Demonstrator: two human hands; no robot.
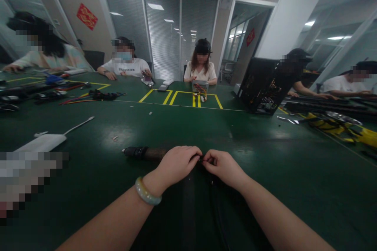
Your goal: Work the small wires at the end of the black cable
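My left hand point(178, 163) and my right hand point(223, 166) meet at the near middle of the green table point(188, 129), fingertips almost touching. Both are closed in a pinch on a small dark part between them, too small and dark to name. Black cables point(216, 208) run back from the hands toward me. A dark cylindrical tool point(144, 152) lies on the table just left of my left hand. A pale green bangle point(147, 192) sits on my left wrist.
A white flat device point(47, 141) lies at the left. An open black computer case point(260, 86) stands at the back right, with yellow cables point(347, 131) beyond it. Several people sit around the table working on cables and parts. Yellow tape lines point(182, 97) mark the far middle.
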